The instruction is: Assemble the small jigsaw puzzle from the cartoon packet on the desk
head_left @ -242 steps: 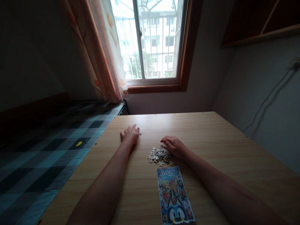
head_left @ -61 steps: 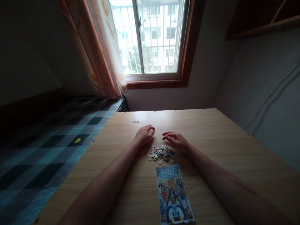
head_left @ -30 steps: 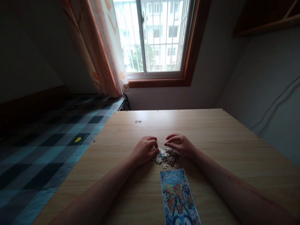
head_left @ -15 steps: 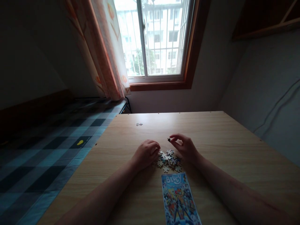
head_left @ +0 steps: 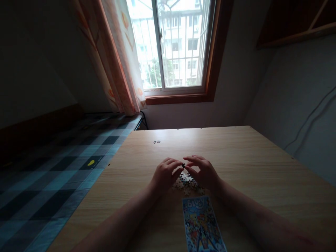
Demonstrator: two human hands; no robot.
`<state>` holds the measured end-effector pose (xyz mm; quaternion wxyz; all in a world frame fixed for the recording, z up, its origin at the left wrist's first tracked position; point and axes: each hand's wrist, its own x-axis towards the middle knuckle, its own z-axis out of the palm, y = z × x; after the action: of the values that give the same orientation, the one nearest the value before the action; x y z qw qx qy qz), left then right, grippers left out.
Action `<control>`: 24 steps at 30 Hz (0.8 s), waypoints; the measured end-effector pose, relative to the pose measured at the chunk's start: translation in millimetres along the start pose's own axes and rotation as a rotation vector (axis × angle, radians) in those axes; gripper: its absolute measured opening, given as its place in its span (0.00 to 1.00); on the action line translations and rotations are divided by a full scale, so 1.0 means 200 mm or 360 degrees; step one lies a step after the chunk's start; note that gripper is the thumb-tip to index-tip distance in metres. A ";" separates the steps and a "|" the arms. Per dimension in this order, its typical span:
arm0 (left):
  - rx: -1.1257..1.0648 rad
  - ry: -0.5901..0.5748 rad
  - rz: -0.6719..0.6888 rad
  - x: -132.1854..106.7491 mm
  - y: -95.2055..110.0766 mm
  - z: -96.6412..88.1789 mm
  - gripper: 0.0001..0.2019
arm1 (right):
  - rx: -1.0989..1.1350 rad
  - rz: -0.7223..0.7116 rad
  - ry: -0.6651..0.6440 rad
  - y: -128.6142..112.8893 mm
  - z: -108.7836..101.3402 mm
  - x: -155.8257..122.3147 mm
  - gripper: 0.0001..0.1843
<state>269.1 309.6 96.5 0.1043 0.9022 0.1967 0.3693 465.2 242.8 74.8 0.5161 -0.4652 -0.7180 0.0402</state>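
Note:
A small dark jigsaw puzzle piece point(head_left: 183, 165) is pinched between the fingertips of both hands, above a heap of puzzle pieces point(head_left: 187, 177). My left hand point(head_left: 166, 174) meets it from the left with thumb and forefinger. From the right, my right hand point(head_left: 203, 171) grips it with thumb and fingers. The heap lies loose on the table, partly hidden by the hands. Just below it is a colourful Bluey picture sheet point(head_left: 201, 222), lying flat between my forearms.
A few puzzle pieces point(head_left: 156, 142) lie apart near the far left of the wooden table point(head_left: 252, 168). A bed with a checked cover point(head_left: 78, 189) stands along the left side. Behind the table are a window point(head_left: 181, 52) and a curtain point(head_left: 112, 63).
My right hand has brought the puzzle piece left and slightly down. My left hand has lifted from beside the heap, and its fingertips now meet the piece.

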 end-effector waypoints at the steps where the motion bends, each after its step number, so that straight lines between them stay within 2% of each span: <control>1: -0.0019 0.0013 0.0001 0.00 0.01 0.00 0.06 | 0.0017 0.0006 -0.0010 0.00 0.00 0.00 0.18; 6: -0.0102 0.0011 -0.0099 0.00 0.01 0.02 0.05 | -0.0016 -0.0058 -0.0069 -0.01 0.01 0.00 0.23; 10: 0.0214 0.0055 -0.0494 0.00 -0.09 -0.03 0.07 | -0.0111 0.0021 0.0052 0.03 -0.02 0.00 0.20; 12: 0.0523 -0.0016 -0.0697 0.00 -0.18 -0.09 0.09 | -0.0086 0.0163 0.0141 0.06 -0.04 0.00 0.19; 15: 0.0972 -0.0287 -0.0852 -0.02 -0.30 -0.17 0.10 | -0.0041 0.0370 0.0190 0.10 -0.05 0.00 0.18; 18: 0.1147 -0.0440 -0.0972 -0.03 -0.37 -0.22 0.10 | 0.0004 0.0472 0.0143 0.11 -0.05 0.00 0.16; 21: 0.1159 -0.0378 -0.1053 -0.01 -0.35 -0.24 0.11 | 0.0039 0.0460 0.0096 0.11 -0.04 0.00 0.15; 24: 0.1296 -0.0360 -0.1046 0.03 -0.24 -0.25 0.15 | 0.0063 0.0464 0.0098 0.11 -0.05 0.01 0.13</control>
<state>224.4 357.5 120.0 -0.1234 0.7947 0.5837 0.1115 485.8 252.1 68.4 0.5357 -0.5554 -0.6256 0.1147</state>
